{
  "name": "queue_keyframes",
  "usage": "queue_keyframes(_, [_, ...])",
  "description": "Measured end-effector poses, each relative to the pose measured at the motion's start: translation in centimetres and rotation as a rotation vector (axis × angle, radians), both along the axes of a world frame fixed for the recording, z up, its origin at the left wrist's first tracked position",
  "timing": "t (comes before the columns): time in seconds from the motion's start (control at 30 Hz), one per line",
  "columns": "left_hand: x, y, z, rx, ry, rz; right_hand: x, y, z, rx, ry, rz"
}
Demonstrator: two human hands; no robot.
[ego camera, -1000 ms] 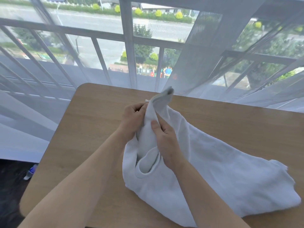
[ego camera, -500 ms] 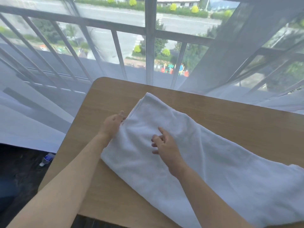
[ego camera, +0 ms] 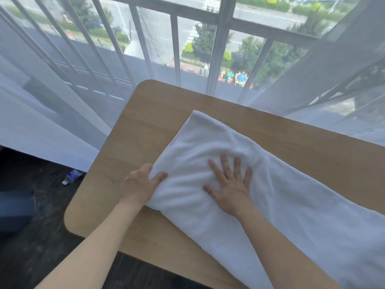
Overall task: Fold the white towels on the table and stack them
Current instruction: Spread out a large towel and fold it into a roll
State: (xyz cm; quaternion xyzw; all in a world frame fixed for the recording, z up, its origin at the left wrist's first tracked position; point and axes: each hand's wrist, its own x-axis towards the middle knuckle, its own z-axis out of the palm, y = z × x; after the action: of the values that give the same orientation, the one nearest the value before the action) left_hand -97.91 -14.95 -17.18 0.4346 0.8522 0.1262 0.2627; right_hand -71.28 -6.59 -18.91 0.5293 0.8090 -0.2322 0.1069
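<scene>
The left hand (ego camera: 140, 185) pinches the long white terry towel's (ego camera: 291, 205) edge on the wooden surface (ego camera: 150, 122); the right hand (ego camera: 231, 188), grip wide, presses it flat.

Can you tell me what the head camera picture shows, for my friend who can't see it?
A person's right hand presses flat on a long white terry towel lying on a light wooden table, while the left hand grips the towel's edge. Behind are sheer white curtains and a railed window.

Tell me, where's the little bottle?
In the head view the bottle lies on the dark floor at the left, just past the table edge, under the curtain hem.
</scene>
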Motion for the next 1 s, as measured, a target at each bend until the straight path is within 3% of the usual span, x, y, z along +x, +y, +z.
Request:
queue_keyframes(0.13, [1.7,-1.6,-0.4,0.013,-0.072,0.052,0.6,3.1,0.2,-0.011,-0.073,0.104])
queue_keyframes(0.33, [0.9,-1.3,0.3,0.167,-0.102,0.018,0.3,3.2,1.6,-0.023,0.037,0.059])
queue_keyframes(0.47, [-0.2,1.2,2.2,-0.119,-0.459,0.208,1.3,5.0,2.4,0.201,0.197,-0.186])
queue_keyframes(0.53, [-1.0,2.1,3.0,-0.243,-0.558,0.152,1.8,7.7,3.0,0.157,0.147,-0.313])
queue_keyframes(0.63, [-1.7,2.0,3.1,-0.298,-0.790,-0.016,1.8,11.5,3.5,-0.040,0.104,-0.336])
queue_keyframes(0.7, [-1.7,1.5,2.6,-0.193,-0.739,-0.053,1.2,13.3,3.8,-0.124,0.086,-0.302])
queue_keyframes(0.83, [-1.3,0.7,0.7,0.087,-0.480,0.132,-0.8,15.2,4.1,-0.124,0.039,-0.258])
queue_keyframes(1.0, [0.2,-0.4,-0.4,0.215,-0.270,0.177,-3.6,15.8,4.3,-0.153,0.173,-0.198])
